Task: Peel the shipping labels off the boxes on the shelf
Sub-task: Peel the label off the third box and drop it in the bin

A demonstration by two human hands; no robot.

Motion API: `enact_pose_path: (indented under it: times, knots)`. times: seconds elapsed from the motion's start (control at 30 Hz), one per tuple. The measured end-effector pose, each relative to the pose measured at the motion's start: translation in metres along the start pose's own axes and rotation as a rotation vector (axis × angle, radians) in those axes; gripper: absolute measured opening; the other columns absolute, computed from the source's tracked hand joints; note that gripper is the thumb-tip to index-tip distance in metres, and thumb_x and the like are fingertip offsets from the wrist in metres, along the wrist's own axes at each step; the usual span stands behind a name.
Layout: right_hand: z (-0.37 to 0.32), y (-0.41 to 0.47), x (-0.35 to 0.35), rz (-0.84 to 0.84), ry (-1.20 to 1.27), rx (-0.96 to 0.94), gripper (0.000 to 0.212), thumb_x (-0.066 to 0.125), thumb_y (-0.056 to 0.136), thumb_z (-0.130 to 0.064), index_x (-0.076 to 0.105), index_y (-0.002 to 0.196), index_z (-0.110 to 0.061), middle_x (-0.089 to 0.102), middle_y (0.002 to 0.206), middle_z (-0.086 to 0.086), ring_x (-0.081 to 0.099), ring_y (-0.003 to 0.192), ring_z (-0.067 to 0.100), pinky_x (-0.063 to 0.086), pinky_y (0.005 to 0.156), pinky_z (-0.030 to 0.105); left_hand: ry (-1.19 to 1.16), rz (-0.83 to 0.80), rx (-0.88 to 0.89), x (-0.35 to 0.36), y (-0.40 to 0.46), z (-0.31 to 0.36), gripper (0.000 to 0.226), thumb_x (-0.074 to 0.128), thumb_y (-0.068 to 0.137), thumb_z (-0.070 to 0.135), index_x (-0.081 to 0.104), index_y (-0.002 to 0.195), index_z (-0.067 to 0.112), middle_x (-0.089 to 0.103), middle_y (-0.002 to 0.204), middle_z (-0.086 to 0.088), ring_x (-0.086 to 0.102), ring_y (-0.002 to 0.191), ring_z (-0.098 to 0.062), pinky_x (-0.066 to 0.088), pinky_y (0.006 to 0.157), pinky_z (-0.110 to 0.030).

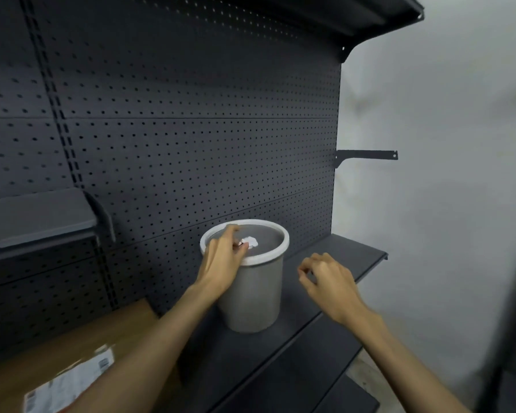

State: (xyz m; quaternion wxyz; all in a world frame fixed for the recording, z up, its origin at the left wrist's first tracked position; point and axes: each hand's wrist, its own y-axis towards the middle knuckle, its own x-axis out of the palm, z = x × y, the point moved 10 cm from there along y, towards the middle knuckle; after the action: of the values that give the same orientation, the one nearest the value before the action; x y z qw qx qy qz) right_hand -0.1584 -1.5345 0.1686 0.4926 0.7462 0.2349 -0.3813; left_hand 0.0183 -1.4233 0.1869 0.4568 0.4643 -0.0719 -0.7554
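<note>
left hand pinches crumpled label over bin mouth.

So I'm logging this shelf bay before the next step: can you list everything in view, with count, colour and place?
Bin: one, grey with a white rim, standing on the shelf beside the pegboard.
Crumpled paper: one, white, at the bin's mouth by the left fingertips.
Box: one, brown cardboard, bottom left.
Label: one, white, printed, on the box's top, not peeled off.
Shelf: one, dark, under the bin.
Pegboard: dark back panel.
Bracket: one, dark, bare, on the right edge.
Wall: pale, right.
Left hand: over the bin's rim.
Right hand: empty, fingers curled, right of the bin.
</note>
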Motion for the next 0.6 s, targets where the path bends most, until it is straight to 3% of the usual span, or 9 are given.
enact_pose_path:
  times: [0.2,0.37,0.47,0.53,0.6]
  knots:
    - [0.016,0.076,0.019,0.006,0.038,-0.06,0.016,0.049,0.094,-0.023,0.063,0.091,-0.016,0.062,0.093,0.0,0.053,0.091,0.021,0.046,0.074,0.033,0.241,-0.025,0.017,0.034,0.061,-0.022,0.016,0.05,0.098,0.036,0.056,0.095,0.021,0.069,0.082,0.002,0.063,0.079,-0.02,0.049,0.068,-0.034]
    - [0.022,0.111,0.051,-0.019,0.08,-0.115,0.017,0.05,0.093,-0.022,0.066,0.092,-0.016,0.065,0.1,-0.001,0.055,0.091,0.02,0.047,0.073,0.032,0.317,-0.09,0.041,0.06,0.077,-0.032,0.022,0.049,0.097,0.04,0.053,0.083,0.023,0.06,0.101,0.006,0.059,0.086,-0.021,0.048,0.077,-0.039]
    - [0.027,0.129,0.065,-0.034,0.111,-0.137,0.017,0.05,0.093,-0.022,0.066,0.092,-0.016,0.065,0.102,-0.003,0.055,0.092,0.018,0.046,0.075,0.031,0.34,-0.097,0.04,0.068,0.087,-0.038,0.017,0.045,0.098,0.035,0.056,0.09,0.024,0.058,0.11,0.007,0.06,0.091,-0.024,0.049,0.079,-0.042]
    - [0.03,0.14,0.069,-0.038,0.12,-0.159,0.018,0.049,0.093,-0.023,0.066,0.092,-0.017,0.065,0.102,-0.004,0.055,0.092,0.017,0.044,0.074,0.029,0.349,-0.093,0.018,0.071,0.094,-0.043,0.01,0.043,0.097,0.03,0.051,0.103,0.029,0.064,0.107,0.004,0.062,0.092,-0.025,0.051,0.077,-0.043]
    - [0.034,0.148,0.071,-0.04,0.133,-0.184,0.018,0.049,0.093,-0.023,0.066,0.093,-0.017,0.064,0.101,-0.003,0.055,0.092,0.017,0.041,0.073,0.028,0.377,-0.097,-0.017,0.073,0.098,-0.049,0.018,0.041,0.095,0.027,0.048,0.11,0.036,0.067,0.101,0.001,0.062,0.091,-0.027,0.052,0.076,-0.043]
